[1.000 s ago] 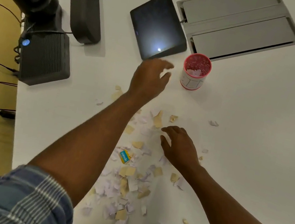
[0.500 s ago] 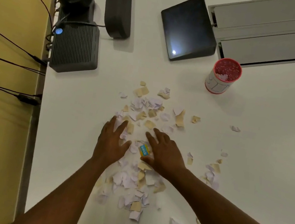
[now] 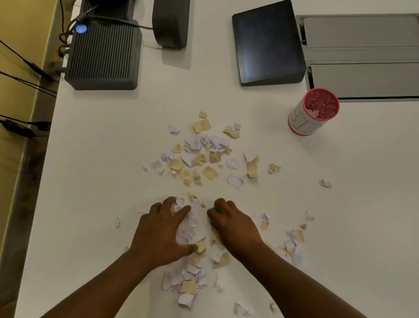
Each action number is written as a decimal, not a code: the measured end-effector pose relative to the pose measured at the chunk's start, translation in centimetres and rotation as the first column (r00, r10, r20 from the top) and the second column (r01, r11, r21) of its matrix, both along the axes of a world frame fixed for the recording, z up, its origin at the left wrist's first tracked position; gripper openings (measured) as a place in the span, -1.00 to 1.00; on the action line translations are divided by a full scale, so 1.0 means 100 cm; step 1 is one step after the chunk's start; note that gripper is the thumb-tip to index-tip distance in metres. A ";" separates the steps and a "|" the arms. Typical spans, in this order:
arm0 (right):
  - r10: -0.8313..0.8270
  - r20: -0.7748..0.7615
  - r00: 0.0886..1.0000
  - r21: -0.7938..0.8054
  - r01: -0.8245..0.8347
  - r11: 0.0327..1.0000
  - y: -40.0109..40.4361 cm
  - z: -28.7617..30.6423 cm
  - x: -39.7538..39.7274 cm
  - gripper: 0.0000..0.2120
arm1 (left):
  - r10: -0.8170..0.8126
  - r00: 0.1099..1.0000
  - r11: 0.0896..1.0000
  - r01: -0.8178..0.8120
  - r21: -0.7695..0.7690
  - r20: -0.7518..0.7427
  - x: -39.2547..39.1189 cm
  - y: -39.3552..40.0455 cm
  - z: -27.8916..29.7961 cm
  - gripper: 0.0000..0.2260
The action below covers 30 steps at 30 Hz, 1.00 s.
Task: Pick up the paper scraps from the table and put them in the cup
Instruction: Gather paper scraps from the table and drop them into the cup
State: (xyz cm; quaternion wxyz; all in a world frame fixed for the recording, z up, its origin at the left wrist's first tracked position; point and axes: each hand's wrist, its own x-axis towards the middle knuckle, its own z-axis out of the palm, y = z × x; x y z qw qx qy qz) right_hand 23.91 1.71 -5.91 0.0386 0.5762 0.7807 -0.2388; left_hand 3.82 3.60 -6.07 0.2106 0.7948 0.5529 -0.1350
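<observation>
Item: paper scraps (image 3: 203, 163), white, lilac and tan, scattered over the white table (image 3: 358, 227). Main spread lies mid-table; a denser heap (image 3: 189, 273) sits nearest the person, between and beneath the two hands; a smaller drift (image 3: 293, 241) lies to the right of the right wrist; single strays lie further out.

Item: left hand (image 3: 163, 232). Palm down on the left flank of the heap, fingers bent inward against the scraps, thumb pressing a tan piece. It rakes rather than lifts (whether any scrap is properly pinched cannot be told).

Item: right hand (image 3: 232, 227). Knuckles up on the right flank of the heap, fingers curled under; a small teal-edged scrap (image 3: 214, 209) shows at the fingertips, apparently gripped among other pieces.

Item: cup (image 3: 314, 111). Red rim, white wall, upright, a few scraps already inside. It stands well apart from both hands, far and to the right, just in front of the grey floor-box lid (image 3: 372, 55) and beside the dark tablet (image 3: 268, 43).

Governing relation: the heap lies between the palms, its long axis running toward the person, so the hands close from either side. The cup lies up-right of both; the right hand is the nearer, judged the likelier carrier.

Status: most scraps remain on the table.
</observation>
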 end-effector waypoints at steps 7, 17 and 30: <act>-0.167 -0.015 0.986 -0.019 0.167 0.986 -0.010 -0.004 0.015 -0.66 | -0.011 0.996 0.999 0.007 -0.054 -0.092 0.013 -0.023 0.000 -0.06; 0.057 0.082 0.995 -0.068 -0.051 0.996 -0.046 -0.005 0.001 -0.47 | 0.113 0.992 0.993 -0.111 -0.042 0.058 0.022 -0.036 -0.006 -0.47; -0.464 -0.280 0.841 -0.057 0.468 0.882 -0.019 0.008 0.037 -0.74 | 0.238 0.833 0.968 -0.248 -0.048 0.499 0.026 0.004 0.009 -0.96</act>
